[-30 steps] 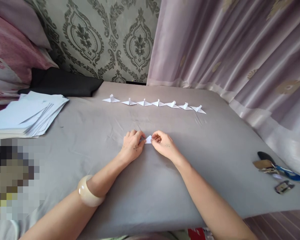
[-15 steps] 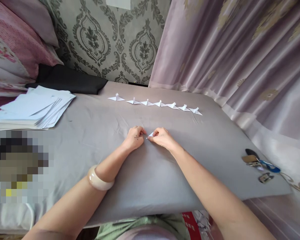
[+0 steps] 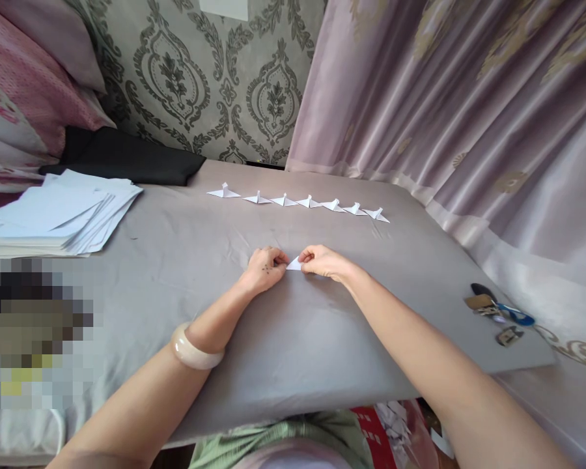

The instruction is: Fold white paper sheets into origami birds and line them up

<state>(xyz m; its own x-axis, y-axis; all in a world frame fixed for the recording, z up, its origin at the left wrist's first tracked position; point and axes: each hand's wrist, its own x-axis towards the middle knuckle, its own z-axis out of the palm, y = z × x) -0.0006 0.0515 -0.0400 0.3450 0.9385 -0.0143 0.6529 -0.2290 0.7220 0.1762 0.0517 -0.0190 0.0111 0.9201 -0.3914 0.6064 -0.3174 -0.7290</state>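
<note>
A small folded piece of white paper (image 3: 293,264), triangular in outline, is held between my two hands just above the grey cloth. My left hand (image 3: 266,268), with a pale bangle on its forearm, pinches the paper's left corner. On the other side, the fingertips of my right hand (image 3: 322,262) are closed on its right edge. Fingers hide both ends of the paper. Beyond my hands, several folded white paper figures (image 3: 284,200) stand in a row, each with a raised middle and pointed sides.
A stack of white paper sheets (image 3: 63,215) lies at the left, before a folded black cloth (image 3: 127,156). Scissors with blue handles (image 3: 517,314) and small items lie at the right edge. Curtains (image 3: 395,85) hang at the right. Below the front edge are crumpled papers (image 3: 394,426).
My right hand has shifted slightly right and turned flatter, and more of the folded paper shows between my hands. My left hand now meets the paper's corner. The view has shifted slightly.
</note>
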